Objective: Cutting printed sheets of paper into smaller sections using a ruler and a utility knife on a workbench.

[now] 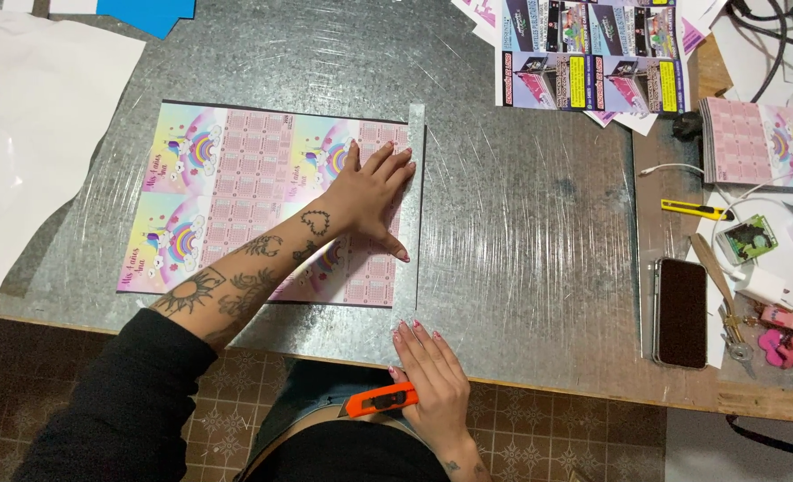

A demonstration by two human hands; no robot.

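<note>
A scratched grey metal table [521, 223] carried a pink printed sheet [262, 205] with a metal ruler [412, 214] along its right edge. White paper [30, 125] lay at the left, colourful flyers [593, 54] at the top, and a dark phone [680, 312] and yellow cutter [696, 211] to the right.

Even, bright overhead light falls on the scratched metal table [521, 232] — pale glare streaks its top, shadows stay soft and short — and focus holds sharp throughout.
</note>
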